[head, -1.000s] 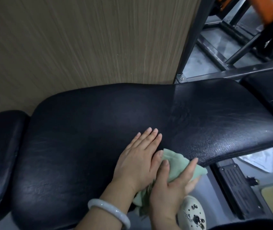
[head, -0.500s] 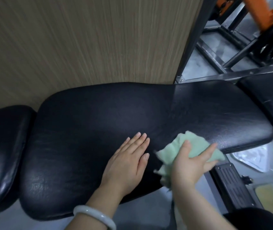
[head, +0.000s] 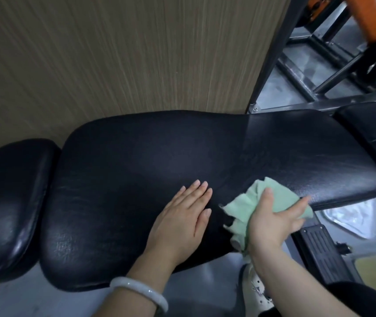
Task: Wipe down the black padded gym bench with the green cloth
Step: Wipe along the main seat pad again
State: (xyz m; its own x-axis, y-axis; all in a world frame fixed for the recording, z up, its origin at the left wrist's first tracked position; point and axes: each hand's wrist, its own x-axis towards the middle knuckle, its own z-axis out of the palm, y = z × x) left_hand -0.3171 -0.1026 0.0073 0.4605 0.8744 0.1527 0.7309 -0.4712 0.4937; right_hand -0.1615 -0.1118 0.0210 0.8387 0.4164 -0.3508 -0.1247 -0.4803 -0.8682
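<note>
We have the green cloth (head: 271, 202) bunched under our right hand (head: 274, 221), fingers (head: 302, 200) curled around it, at the near right edge of the black padded bench (head: 159, 156). Its long axis runs left-right, so most of the unwiped pad appears to lie left, past our flat, released left hand (head: 182, 218).

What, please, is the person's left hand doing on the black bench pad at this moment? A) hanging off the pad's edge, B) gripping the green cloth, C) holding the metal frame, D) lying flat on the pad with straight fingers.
D: the left hand lies flat on the bench pad, fingers straight, while the right hand holds the green cloth.
</note>
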